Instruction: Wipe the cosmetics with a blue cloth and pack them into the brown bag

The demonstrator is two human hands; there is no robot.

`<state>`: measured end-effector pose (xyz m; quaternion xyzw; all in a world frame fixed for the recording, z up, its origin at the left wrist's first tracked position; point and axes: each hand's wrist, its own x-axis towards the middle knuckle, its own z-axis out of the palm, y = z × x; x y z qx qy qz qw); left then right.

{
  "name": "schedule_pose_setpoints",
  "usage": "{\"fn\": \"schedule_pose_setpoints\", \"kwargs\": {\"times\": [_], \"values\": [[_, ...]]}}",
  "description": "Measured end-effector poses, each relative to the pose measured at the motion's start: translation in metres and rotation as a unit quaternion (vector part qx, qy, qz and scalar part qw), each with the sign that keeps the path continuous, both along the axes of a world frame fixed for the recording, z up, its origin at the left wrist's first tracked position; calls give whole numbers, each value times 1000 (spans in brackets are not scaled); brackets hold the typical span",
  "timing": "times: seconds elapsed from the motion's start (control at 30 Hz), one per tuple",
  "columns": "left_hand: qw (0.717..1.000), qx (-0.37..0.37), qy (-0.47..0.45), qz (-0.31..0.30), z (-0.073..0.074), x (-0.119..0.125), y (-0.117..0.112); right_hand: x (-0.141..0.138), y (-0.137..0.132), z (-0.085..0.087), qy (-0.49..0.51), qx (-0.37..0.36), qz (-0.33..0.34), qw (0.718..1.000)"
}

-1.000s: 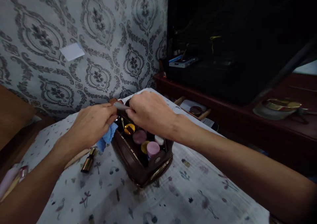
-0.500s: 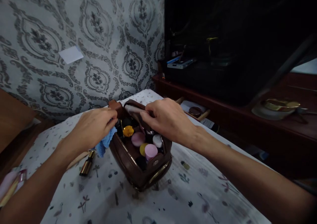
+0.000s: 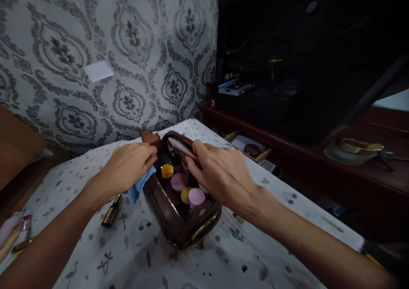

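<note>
A brown leather cosmetic bag [image 3: 159, 203] lies unzipped on the patterned white sheet. Inside are a yellow-orange round item [image 3: 167, 171], a pink round item [image 3: 179, 181], a pink-lidded jar [image 3: 196, 197] and a yellow lid [image 3: 185, 195]. My left hand [image 3: 131, 163] is closed on a crumpled blue cloth [image 3: 142, 186] at the bag's left rim; its fingertips are partly hidden. My right hand [image 3: 220, 171] grips the opposite rim between thumb and fingers, beside a pale flat packet [image 3: 180, 147] tucked along that side. A small dark-and-gold bottle [image 3: 111, 212] lies left of the bag.
Beyond the sheet's right edge, an open drawer [image 3: 263, 154] holds a dark round compact [image 3: 252, 150]. A large black screen [image 3: 297, 67] rises above the reddish shelf [image 3: 306, 161], where a gold-lidded jar [image 3: 354, 150] stands. More cosmetics [image 3: 24, 229] lie at far left.
My right hand has slid slightly lower and nearer along the bag's rim, now covering most of a white-lidded jar. My left hand still holds the cloth. The view has shifted a little.
</note>
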<state>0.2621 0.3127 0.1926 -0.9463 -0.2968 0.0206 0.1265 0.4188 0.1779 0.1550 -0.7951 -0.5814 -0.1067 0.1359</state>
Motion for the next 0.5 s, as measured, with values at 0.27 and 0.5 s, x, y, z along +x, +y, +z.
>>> {"fn": "schedule_pose_setpoints", "kwargs": {"times": [0.27,0.5], "values": [[1000,0,16,11,1,1,0,2,-1,-16,-34,95,66,993],[999,-1,-35,-34,-5,-5,10,14,1,-24,-15,122,176,977]]}}
